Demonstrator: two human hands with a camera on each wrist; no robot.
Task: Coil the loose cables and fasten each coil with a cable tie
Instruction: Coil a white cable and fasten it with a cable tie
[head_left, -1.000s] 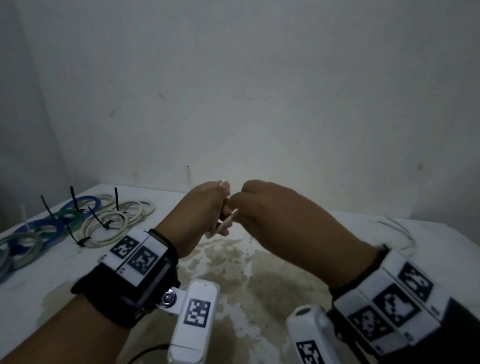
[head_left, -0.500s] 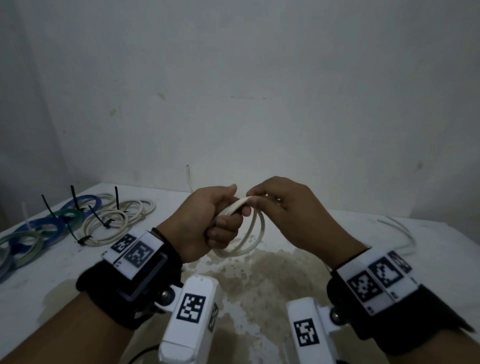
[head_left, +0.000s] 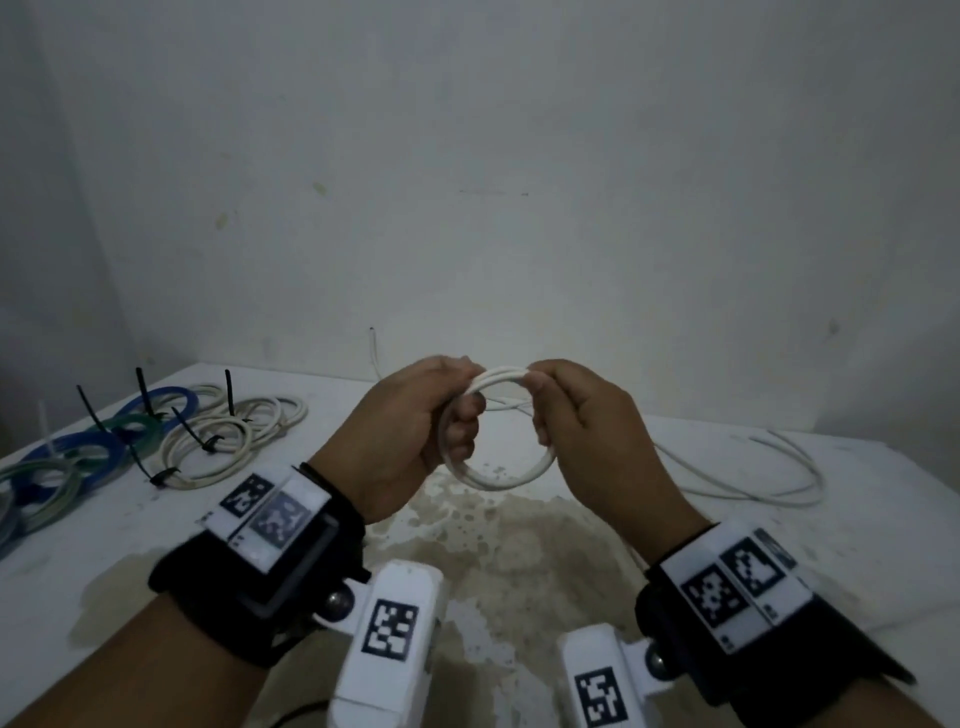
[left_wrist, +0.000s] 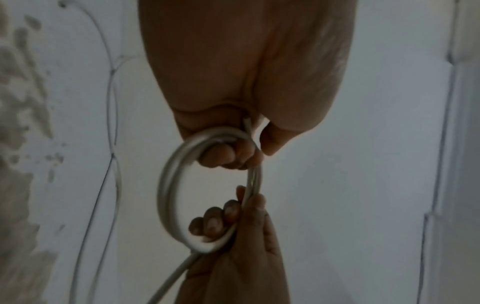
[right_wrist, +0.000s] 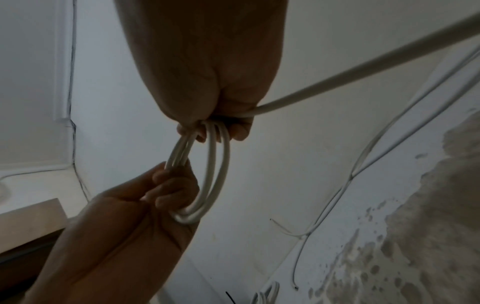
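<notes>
A white cable coil (head_left: 501, 470) of a few turns hangs in the air between my two hands above the table. My left hand (head_left: 415, 431) grips the coil's left side with curled fingers (left_wrist: 228, 154). My right hand (head_left: 582, 421) pinches the top right of the coil (right_wrist: 215, 168) and holds the cable's loose run (right_wrist: 363, 70). That loose white cable (head_left: 743, 483) trails to the right over the table. In the left wrist view the coil (left_wrist: 168, 195) shows as a ring between both hands.
Several tied coils, white (head_left: 223, 441), blue (head_left: 78, 452) and green (head_left: 36, 483), lie at the table's left with black cable ties (head_left: 143, 389) sticking up. A brown stain (head_left: 519, 561) spreads over the white table (head_left: 104, 545) below my hands. A plain wall stands behind.
My hands have drawn apart and the coil has opened from a hidden bundle into a clear ring. More of the loose cable shows on the right.
</notes>
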